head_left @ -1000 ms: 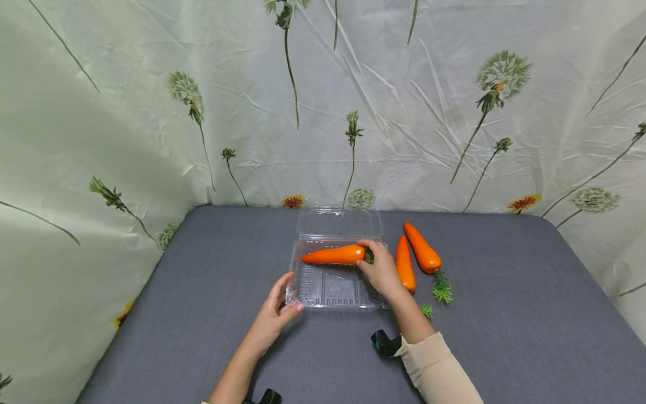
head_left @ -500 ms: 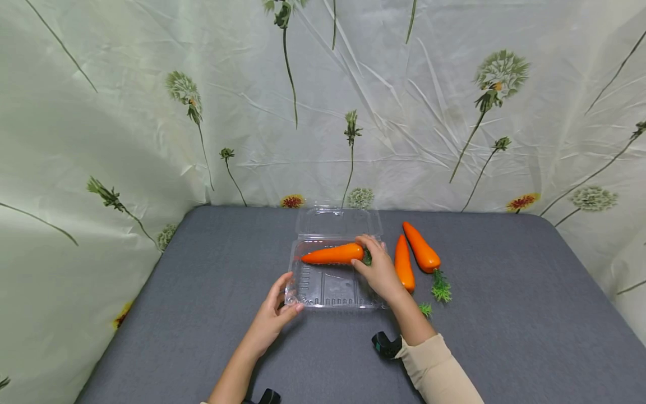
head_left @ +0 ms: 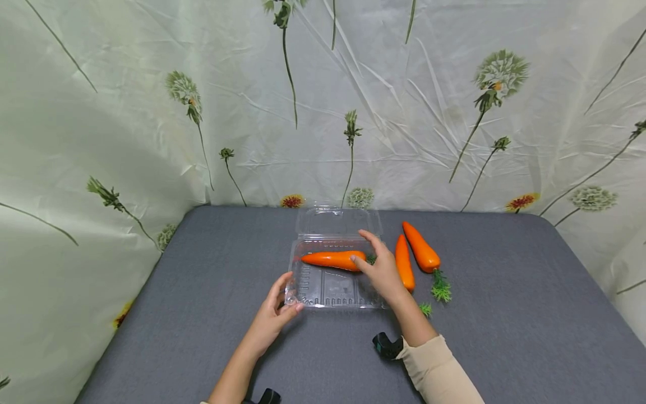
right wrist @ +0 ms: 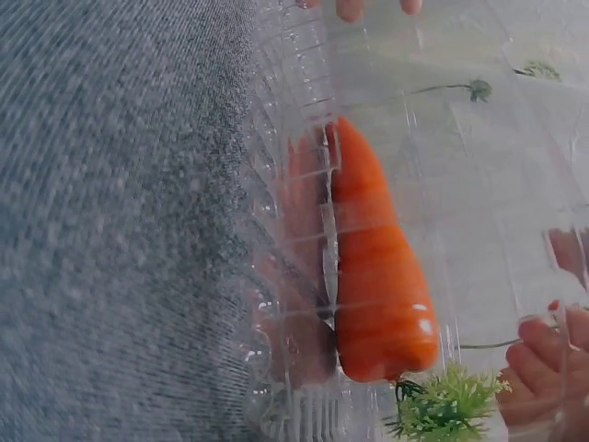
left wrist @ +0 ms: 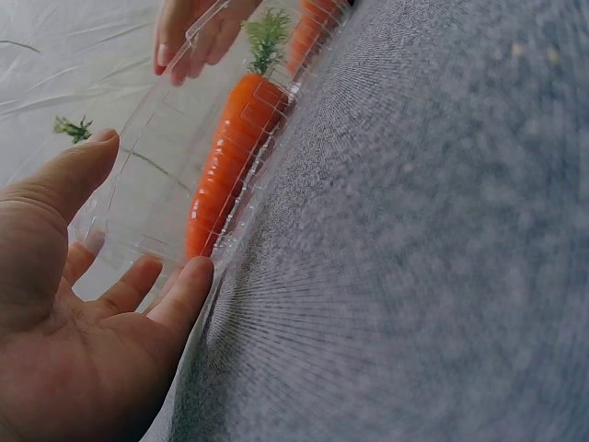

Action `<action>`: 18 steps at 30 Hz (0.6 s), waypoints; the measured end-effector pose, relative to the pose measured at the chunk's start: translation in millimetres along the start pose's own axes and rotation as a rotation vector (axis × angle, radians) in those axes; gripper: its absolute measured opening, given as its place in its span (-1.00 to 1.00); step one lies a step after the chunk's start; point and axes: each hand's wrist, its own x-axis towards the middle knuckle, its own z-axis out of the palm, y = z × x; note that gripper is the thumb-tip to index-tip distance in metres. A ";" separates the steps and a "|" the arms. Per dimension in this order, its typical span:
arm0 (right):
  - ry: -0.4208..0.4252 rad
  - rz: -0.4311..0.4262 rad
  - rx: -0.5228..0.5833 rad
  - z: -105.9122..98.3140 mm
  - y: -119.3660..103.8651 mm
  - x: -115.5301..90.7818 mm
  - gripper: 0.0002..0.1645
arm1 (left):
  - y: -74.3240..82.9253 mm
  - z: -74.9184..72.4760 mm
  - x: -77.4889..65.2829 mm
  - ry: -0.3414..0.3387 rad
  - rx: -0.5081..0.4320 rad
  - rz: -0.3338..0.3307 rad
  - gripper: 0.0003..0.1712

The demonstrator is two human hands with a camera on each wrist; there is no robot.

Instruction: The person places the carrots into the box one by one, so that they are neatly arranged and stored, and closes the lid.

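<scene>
A clear plastic clamshell container [head_left: 330,292] stands on the table with its lid tipped back. An orange carrot [head_left: 328,260] with a green tuft lies across its rear half, tip to the left. My left hand [head_left: 271,314] holds the container's front left corner, thumb at the front and fingers along the left wall. Over the container's right side, my right hand [head_left: 383,274] has thumb and fingers spread, the thumb overlapping the carrot's thick end in the head view. In the right wrist view, the right fingers [right wrist: 543,368] are apart from the carrot [right wrist: 382,276].
Two more carrots, a nearer one [head_left: 404,264] and a farther one [head_left: 423,249], lie right of the container on the grey table [head_left: 504,314]. A flower-printed curtain [head_left: 404,112] hangs behind the table's far edge. Black wrist devices [head_left: 387,344] sit at both wrists.
The right hand has let go of the carrot's thick end and its fingers have spread. That end has dropped slightly into the container. The left hand has stayed at the corner.
</scene>
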 end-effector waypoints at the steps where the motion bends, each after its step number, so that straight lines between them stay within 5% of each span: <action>1: 0.011 -0.011 0.023 -0.6 -1.5 -0.7 -0.32 | -0.1 0.1 -0.1 0.000 -0.001 0.001 -0.18; 9: 0.092 -0.126 0.098 -10.8 -33.7 -11.4 -0.39 | -0.9 0.1 0.1 0.005 -0.001 0.002 -0.18; 14: 0.144 -0.138 0.093 -19.6 -34.6 -14.2 -0.39 | 2.8 0.4 -0.3 -0.001 -0.002 0.002 -0.17; 18: 0.188 -0.141 0.069 -27.0 -13.4 -13.7 -0.36 | 6.5 0.7 -1.2 -0.012 -0.010 0.005 -0.16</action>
